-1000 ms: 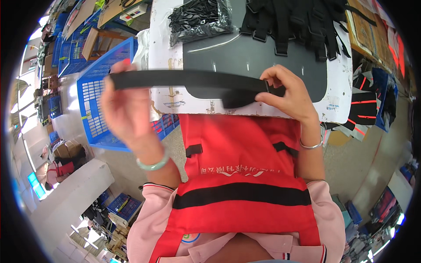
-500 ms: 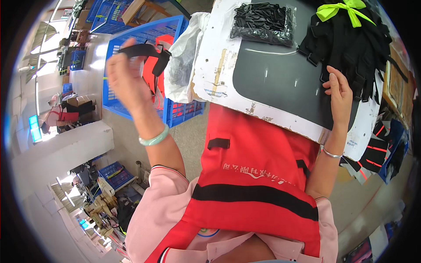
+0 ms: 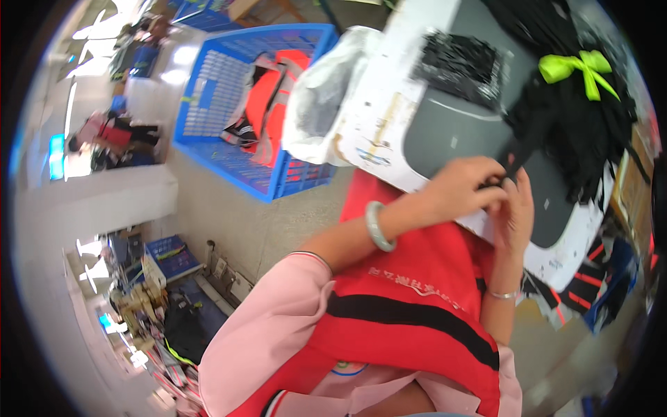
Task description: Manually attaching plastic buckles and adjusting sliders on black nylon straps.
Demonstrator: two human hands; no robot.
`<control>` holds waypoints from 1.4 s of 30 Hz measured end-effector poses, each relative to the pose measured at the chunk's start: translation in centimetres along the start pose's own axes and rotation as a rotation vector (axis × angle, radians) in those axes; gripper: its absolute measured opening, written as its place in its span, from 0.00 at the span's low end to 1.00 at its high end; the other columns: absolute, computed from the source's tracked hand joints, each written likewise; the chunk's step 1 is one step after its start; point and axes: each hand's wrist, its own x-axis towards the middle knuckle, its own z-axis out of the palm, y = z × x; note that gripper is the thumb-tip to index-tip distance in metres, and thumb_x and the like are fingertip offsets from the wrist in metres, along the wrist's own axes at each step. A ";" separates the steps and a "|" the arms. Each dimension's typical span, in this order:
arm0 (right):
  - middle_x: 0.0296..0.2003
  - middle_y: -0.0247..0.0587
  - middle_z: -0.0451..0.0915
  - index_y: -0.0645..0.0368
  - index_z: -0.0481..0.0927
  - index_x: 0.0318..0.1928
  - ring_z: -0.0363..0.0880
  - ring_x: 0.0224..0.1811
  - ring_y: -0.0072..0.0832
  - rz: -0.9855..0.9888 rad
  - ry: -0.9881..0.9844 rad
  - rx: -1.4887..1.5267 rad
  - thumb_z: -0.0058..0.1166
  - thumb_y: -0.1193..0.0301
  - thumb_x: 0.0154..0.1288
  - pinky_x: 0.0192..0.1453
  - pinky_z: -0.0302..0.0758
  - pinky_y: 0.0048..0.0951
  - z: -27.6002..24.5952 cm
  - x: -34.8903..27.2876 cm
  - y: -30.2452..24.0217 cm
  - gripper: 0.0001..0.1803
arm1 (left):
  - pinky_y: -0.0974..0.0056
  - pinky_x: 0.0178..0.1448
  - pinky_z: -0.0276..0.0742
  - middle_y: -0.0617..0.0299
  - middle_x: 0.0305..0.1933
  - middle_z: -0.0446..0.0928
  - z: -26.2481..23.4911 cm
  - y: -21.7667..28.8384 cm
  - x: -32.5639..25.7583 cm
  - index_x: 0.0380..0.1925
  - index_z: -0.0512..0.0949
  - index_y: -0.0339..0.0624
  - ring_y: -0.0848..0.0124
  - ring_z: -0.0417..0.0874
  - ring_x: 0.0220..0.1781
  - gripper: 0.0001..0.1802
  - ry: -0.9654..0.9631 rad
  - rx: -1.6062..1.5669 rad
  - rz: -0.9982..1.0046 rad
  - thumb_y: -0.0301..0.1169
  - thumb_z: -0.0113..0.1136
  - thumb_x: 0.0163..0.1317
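My left hand (image 3: 467, 186) and my right hand (image 3: 513, 212) meet over the near part of the table's grey panel. Both are closed, fingertips pinching a black strap (image 3: 522, 149) that leads back toward a bundle of black straps (image 3: 566, 128). A small black piece shows between the fingers; blur and the hands hide its shape. The bundle lies at the table's right, tied with a bright yellow-green ribbon (image 3: 580, 69). Left of it lies a clear bag of small black parts (image 3: 464, 69).
Left of the white-edged table (image 3: 379, 115) stands a blue plastic crate (image 3: 226, 163) holding orange and grey pieces (image 3: 267, 104). A white plastic bag (image 3: 313, 115) hangs between crate and table. Black-and-orange pieces (image 3: 580, 295) lie below the table's right edge.
My left hand has come from above the crate to my right hand over the table. The black strap with a buckle it held there is no longer seen in it.
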 end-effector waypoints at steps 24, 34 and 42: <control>0.43 0.49 0.77 0.70 0.71 0.52 0.74 0.51 0.38 -0.741 0.468 0.040 0.49 0.69 0.68 0.59 0.71 0.42 -8.6 5.7 -9.7 0.18 | 0.50 0.53 0.77 0.51 0.35 0.78 -10.8 -4.4 -1.8 0.33 0.71 0.36 0.58 0.81 0.40 0.07 0.860 -1.441 -0.048 0.30 0.50 0.63; 0.18 0.27 0.62 0.62 0.75 0.33 0.56 0.20 0.14 -0.212 0.334 -0.586 0.31 0.55 0.74 0.23 0.54 0.19 -3.9 2.0 -3.0 0.26 | 0.62 0.34 0.71 0.60 0.21 0.70 -5.0 -5.5 7.1 0.29 0.77 0.32 0.67 0.74 0.26 0.07 0.624 0.004 0.067 0.28 0.59 0.60; 0.19 0.32 0.63 0.65 0.76 0.32 0.60 0.23 0.20 -0.429 0.231 -0.870 0.32 0.59 0.74 0.29 0.59 0.23 -3.8 1.7 -2.2 0.24 | 0.53 0.42 0.74 0.49 0.35 0.76 -6.4 -4.8 13.1 0.33 0.79 0.35 0.51 0.79 0.38 0.14 0.141 0.771 -0.060 0.34 0.64 0.52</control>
